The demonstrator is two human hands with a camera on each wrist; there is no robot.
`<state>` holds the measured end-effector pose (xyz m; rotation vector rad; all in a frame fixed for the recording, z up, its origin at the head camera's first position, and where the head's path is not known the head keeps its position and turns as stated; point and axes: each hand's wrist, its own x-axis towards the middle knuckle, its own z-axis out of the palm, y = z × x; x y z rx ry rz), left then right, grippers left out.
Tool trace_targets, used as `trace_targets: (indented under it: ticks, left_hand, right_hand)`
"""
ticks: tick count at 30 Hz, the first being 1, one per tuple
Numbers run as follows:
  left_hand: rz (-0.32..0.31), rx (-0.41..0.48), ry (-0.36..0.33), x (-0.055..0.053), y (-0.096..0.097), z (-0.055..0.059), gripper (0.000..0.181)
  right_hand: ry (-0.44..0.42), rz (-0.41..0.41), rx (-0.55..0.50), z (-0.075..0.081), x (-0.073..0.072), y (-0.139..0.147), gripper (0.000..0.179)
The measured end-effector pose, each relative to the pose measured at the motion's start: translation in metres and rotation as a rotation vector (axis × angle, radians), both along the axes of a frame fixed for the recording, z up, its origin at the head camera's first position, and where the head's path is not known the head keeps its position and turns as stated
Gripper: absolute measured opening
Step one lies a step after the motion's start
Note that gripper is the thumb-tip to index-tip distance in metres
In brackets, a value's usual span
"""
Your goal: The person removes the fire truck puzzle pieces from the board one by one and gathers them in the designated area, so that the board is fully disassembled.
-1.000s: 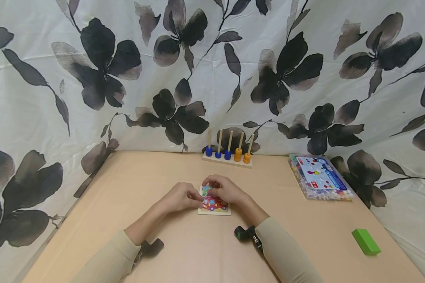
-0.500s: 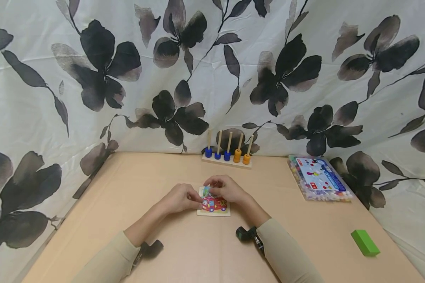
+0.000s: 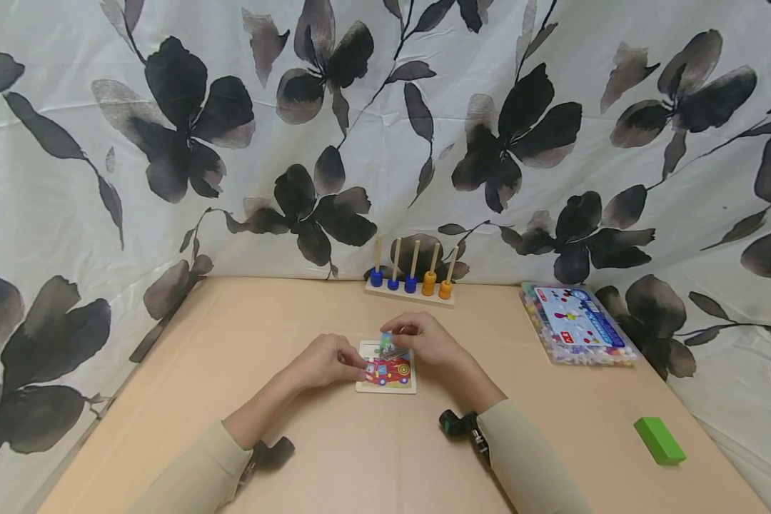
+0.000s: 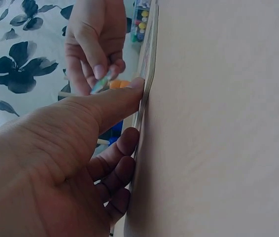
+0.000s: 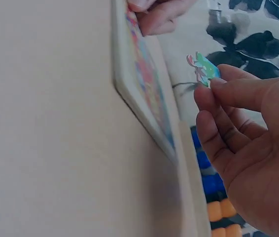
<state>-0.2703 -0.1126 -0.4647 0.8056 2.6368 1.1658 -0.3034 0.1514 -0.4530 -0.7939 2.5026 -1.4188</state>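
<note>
A small wooden jigsaw puzzle [image 3: 388, 382] with a red fire truck picture lies flat on the table. My left hand [image 3: 329, 359] holds its left edge, the thumb at the rim and the other fingers bent beside it. My right hand [image 3: 427, 338] pinches a green and blue puzzle piece [image 5: 206, 70] between thumb and fingertips. That piece is raised and tilted above the upper part of the puzzle, apart from it in the right wrist view. Part of the puzzle's upper right is hidden by the right hand.
A peg stacker [image 3: 410, 291] with blue and orange rings stands at the back of the table. To the right lies a clear box [image 3: 578, 325] of colourful beads. A green block [image 3: 659, 440] sits near the right edge. Floral cloth [image 3: 417, 107] hangs behind.
My right hand has lifted the puzzle piece out of the puzzle and moved slightly right with it. The left hand has stayed at the puzzle's left edge.
</note>
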Motion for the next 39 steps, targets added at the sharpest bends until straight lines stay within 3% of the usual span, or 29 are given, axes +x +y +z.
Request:
trace_targets:
  ticks: [5,11,20,39]
  left_hand:
    - [0.003,-0.003,-0.011,0.001,0.000,0.001,0.012]
    - [0.022,-0.020,-0.022,0.000,-0.001,-0.001,0.012]
    - [0.012,-0.010,-0.004,0.000,0.000,-0.002,0.013]
    - [0.018,-0.013,-0.003,0.002,0.003,-0.004,0.013]
  right_hand:
    - [-0.004,-0.052,0.013,0.011,0.005,0.012,0.025]
    - [0.048,-0.070,0.019,0.019,0.007,0.027,0.023]
    - [0.024,-0.094,-0.004,0.022,0.002,0.050,0.023]
    - [0.010,-0.187,0.101,0.014,-0.004,0.083,0.023]
